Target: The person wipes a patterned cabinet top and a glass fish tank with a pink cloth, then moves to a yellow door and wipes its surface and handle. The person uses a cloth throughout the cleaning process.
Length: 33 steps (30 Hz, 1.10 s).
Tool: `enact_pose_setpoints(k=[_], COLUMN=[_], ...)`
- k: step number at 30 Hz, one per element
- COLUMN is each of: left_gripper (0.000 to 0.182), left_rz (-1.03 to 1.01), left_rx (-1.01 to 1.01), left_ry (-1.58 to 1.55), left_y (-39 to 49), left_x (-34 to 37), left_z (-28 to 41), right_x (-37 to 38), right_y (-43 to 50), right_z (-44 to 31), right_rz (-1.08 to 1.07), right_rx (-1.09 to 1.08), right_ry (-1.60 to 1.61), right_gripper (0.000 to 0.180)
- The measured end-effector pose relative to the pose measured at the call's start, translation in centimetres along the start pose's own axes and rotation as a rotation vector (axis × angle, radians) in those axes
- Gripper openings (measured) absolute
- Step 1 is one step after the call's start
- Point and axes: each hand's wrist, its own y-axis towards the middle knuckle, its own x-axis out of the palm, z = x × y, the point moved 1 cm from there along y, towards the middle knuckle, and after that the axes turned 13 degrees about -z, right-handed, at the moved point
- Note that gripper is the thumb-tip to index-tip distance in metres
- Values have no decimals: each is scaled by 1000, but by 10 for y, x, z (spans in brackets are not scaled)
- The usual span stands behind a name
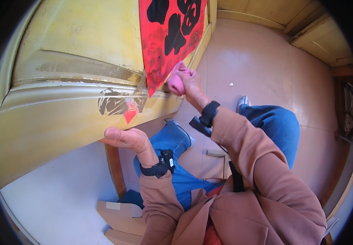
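Note:
A yellow painted wooden door (pixel 81 70) with raised panel moulding stands before me. My right hand (pixel 193 84) holds a bunched pink cloth (pixel 176 80) against the door, just beside the lower corner of a red paper poster (pixel 164 52) with black brushwork characters. My left hand (pixel 129 138) grips the door's edge, thumb on the face and fingers hidden behind it. Above that thumb, a small red paper scrap (pixel 131 114) sticks to the door under clear tape. Around the scrap is a dark patch of worn paint (pixel 112 102).
Pinkish-brown floor tiles (pixel 243 64) stretch to the right, with a small white scrap (pixel 231 84) on them. Cardboard boxes (pixel 118 211) stand at lower left beside a white surface (pixel 63 183). Yellow cabinetry (pixel 323 39) lines the upper right, near a dark shelf with items (pixel 348 107).

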Motion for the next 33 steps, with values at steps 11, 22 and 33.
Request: enact_pose_setpoints(k=[11, 22, 33], left_gripper=[78, 79, 81], left_rz=[15, 8, 0], left_rx=[-1, -38, -76], left_ry=[-6, -58, -115], left_y=[-1, -3, -4], left_x=[1, 3, 7], left_z=[-3, -2, 2], right_x=[-9, -2, -4], right_y=[32, 18, 12], right_z=[0, 21, 38], right_rz=[82, 46, 12], right_rx=[10, -136, -194], right_ry=[72, -202, -345], right_gripper=[22, 24, 19])
